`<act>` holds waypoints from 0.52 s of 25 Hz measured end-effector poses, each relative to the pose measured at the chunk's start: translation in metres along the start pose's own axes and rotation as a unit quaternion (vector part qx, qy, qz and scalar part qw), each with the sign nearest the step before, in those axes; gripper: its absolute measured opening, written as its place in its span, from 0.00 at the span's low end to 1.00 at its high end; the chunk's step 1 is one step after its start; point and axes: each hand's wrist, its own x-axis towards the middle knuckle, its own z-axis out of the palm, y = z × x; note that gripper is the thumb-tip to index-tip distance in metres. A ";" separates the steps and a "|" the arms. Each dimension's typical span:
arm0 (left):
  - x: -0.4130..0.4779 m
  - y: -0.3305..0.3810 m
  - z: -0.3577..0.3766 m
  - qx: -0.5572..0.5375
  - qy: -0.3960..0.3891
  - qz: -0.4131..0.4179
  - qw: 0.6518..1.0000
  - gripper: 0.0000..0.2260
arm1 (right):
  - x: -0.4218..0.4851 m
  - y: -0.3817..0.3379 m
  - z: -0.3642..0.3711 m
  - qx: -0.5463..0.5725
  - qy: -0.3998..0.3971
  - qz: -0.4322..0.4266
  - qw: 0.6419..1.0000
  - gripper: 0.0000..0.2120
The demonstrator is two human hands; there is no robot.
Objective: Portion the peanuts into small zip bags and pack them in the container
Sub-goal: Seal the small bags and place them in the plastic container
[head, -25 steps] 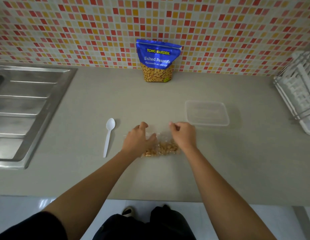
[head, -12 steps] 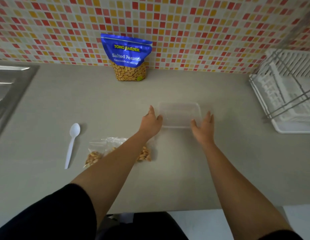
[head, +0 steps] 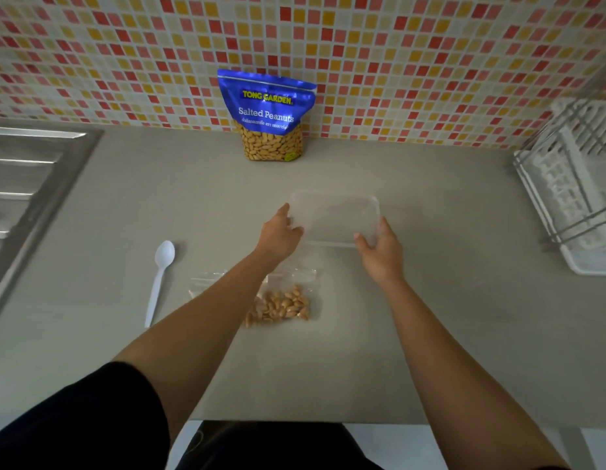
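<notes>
"TONG GARDEN" and "Salted Peanuts" on the blue peanut bag (head: 267,113)

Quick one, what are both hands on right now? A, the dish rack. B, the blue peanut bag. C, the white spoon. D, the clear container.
D: the left hand holds the left edge of the clear container and the right hand holds its near right corner. Neither hand touches the white spoon or the blue peanut bag.

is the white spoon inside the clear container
No, the white spoon lies on the counter, well left of the clear container.
</notes>
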 end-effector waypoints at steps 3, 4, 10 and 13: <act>0.002 -0.022 -0.046 -0.010 0.037 -0.026 0.999 0.25 | -0.008 -0.030 0.036 0.039 -0.035 0.006 0.999 0.32; 0.002 -0.030 -0.060 -0.007 0.046 -0.032 0.998 0.25 | -0.011 -0.039 0.048 0.044 -0.047 0.003 0.998 0.31; -0.003 -0.061 -0.102 -0.007 0.035 -0.049 0.998 0.24 | -0.034 -0.066 0.087 0.062 -0.068 0.001 0.996 0.27; -0.002 -0.068 -0.104 0.005 0.019 -0.052 0.998 0.23 | -0.038 -0.067 0.091 0.045 -0.068 0.008 0.997 0.28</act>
